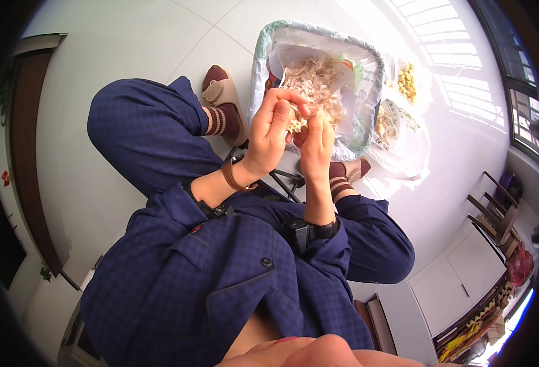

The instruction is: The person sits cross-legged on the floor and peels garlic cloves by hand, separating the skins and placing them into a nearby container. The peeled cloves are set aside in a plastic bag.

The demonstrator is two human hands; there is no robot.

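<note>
My left hand (268, 130) curls its fingers and thumb around a partly peeled piece of garlic (296, 125). From the other side my right hand (317, 144) pinches at the same piece, and its fingertips meet those of the left. The fingers hide much of the garlic. Just below both hands stands a waste bin (378, 69) lined with a plastic bag. Dry, papery garlic skins (315, 75) heap up inside it.
Right of the bin are a plastic bag with pale peeled garlic cloves (407, 81) and a white plastic bag (409, 142) with garlic (387, 123) in it. My slippered feet (226, 108) flank the bin's near side. A dark metal stool frame (287, 183) shows between my legs.
</note>
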